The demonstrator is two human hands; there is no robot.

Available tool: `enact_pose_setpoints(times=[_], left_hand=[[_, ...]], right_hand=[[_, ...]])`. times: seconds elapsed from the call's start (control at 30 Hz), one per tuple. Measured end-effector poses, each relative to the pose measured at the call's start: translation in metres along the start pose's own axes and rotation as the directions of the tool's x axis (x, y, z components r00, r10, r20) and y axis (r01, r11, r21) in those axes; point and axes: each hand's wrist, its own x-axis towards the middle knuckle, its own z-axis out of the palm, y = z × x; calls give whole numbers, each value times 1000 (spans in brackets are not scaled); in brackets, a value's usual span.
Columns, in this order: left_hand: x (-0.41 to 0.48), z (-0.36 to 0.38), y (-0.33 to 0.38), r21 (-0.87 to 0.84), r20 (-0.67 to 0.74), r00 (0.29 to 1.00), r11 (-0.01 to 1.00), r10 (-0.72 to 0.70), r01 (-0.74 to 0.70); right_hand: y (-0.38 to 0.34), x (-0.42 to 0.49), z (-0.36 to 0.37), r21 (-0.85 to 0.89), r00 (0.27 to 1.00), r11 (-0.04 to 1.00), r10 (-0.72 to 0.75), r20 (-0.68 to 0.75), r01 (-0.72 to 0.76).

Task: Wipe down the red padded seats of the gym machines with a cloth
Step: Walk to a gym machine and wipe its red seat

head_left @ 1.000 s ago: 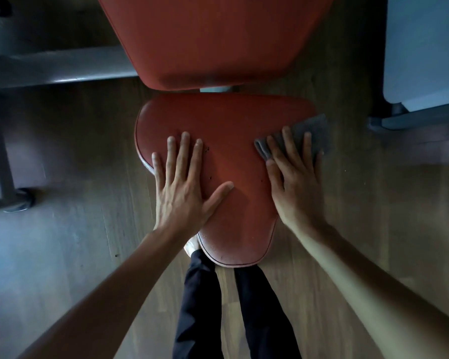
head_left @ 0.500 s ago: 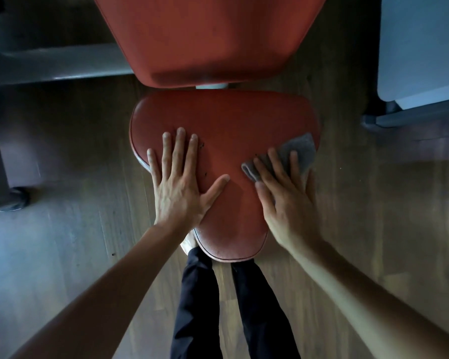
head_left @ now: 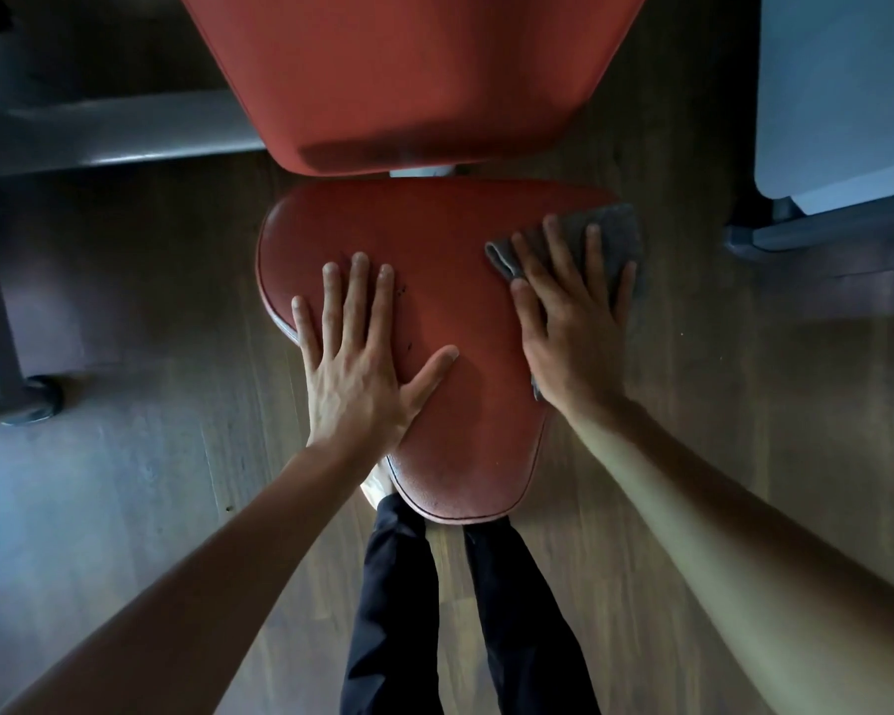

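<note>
A red padded seat, wide at the back and narrow toward me, fills the middle of the view. Above it is the red padded backrest. My left hand lies flat on the seat's left half, fingers straight and spread. My right hand presses a grey cloth flat against the seat's right edge, fingers straight on top of it. Part of the cloth hangs past the seat's rim, and a small corner shows below my palm.
Wooden floor surrounds the seat. A grey machine frame bar runs at the left, with a foot on the floor. A pale grey machine panel stands at the upper right. My dark trouser legs are below the seat's tip.
My right hand slid the cloth down the seat's right edge toward me, then back up toward the rear right corner. My left hand stayed flat in place.
</note>
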Motion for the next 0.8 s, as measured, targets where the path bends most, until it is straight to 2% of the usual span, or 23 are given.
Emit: enact_pose_setpoints(times=[0.07, 0.17, 0.23, 0.3, 0.37, 0.4, 0.43, 0.5, 0.53, 0.6, 0.63, 0.7, 0.73, 0.77, 0.8], left_hand=[[-1, 0, 0, 1, 0, 1000, 1000, 3, -3], [-1, -1, 1, 7, 7, 1000, 1000, -2, 1], [-2, 0, 2, 5, 5, 1000, 1000, -2, 2], [-1, 1, 1, 1, -2, 1000, 1000, 4, -4], [-1, 2, 0, 10, -10, 1000, 1000, 2, -2], [-1, 2, 0, 10, -11, 1000, 1000, 1, -1], [-1, 2, 0, 6, -10, 1000, 1000, 1, -1], [-2, 1, 0, 7, -1, 1000, 1000, 0, 0], [-2, 1, 1, 12, 6, 1000, 1000, 2, -2], [-2, 0, 2, 18, 12, 1000, 1000, 5, -5], [-1, 0, 2, 20, 14, 1000, 1000, 7, -7], [-1, 0, 2, 27, 17, 1000, 1000, 3, -4], [-1, 0, 1, 31, 14, 1000, 1000, 5, -5], [-2, 0, 1, 33, 13, 1000, 999, 11, -11], [-2, 1, 1, 34, 14, 1000, 999, 14, -15]], right_hand=[[-9, -21, 2, 32, 1000, 999, -2, 8, 2], [-2, -57, -5, 24, 974, 981, -193, 119, 192], [13, -34, -7, -35, 950, 957, -282, 138, 289], [17, 9, -4, -101, 974, 969, -221, 56, 226], [5, 35, 1, -114, 997, 991, -68, -33, 64], [-4, 33, 3, -103, 998, 995, -9, -56, 3], [-11, 22, 4, -83, 999, 996, -9, -40, 5], [-14, -17, 0, -51, 983, 985, -161, 85, 166], [-7, -33, -5, -27, 950, 961, -267, 160, 274], [17, -28, -10, -48, 892, 904, -410, 192, 425], [24, -14, -10, -71, 908, 913, -386, 164, 401], [19, 4, -7, -56, 983, 984, -163, 90, 168], [10, -3, -5, -11, 996, 999, -50, 67, 50], [0, -20, -5, 34, 997, 999, -2, 73, 0], [-7, -44, -5, 69, 995, 998, -16, 100, 9]])
